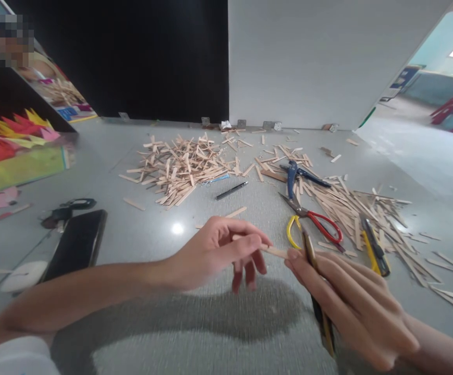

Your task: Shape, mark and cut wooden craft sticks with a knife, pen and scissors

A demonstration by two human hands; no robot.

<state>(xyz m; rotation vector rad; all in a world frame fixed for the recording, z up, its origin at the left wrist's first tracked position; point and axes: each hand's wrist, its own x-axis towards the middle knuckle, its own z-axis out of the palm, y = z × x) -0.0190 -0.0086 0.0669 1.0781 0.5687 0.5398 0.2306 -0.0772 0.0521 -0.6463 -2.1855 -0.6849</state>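
Wooden stick (275, 251) is in midair over the near-middle of the tabletop (140, 250), spanning my two hands. Left hand (218, 250) pinches one end, thumb over fingers, lower fingers loosely curled; right hand (353, 299) is closed on the other end plus a long dark-and-brassy tool (309, 244), type unclear. Best practice, I'd say: pinch close in, stick level, wrists steady, tool turned away from my left fingertips. Likely snag: the tool crowds my right grip. Just beyond, scissors (300, 210) sit near my right fingers; yellow cutter (374, 250) lies toward the right edge, by a loose stick spread (339, 202). Pen (231, 190) and main stick heap (181, 169) lie toward the far edge, where black panel (133, 57) and white panel (320, 62) block reach. Phone (77, 242) toward the left edge, clear of my forearm's work.
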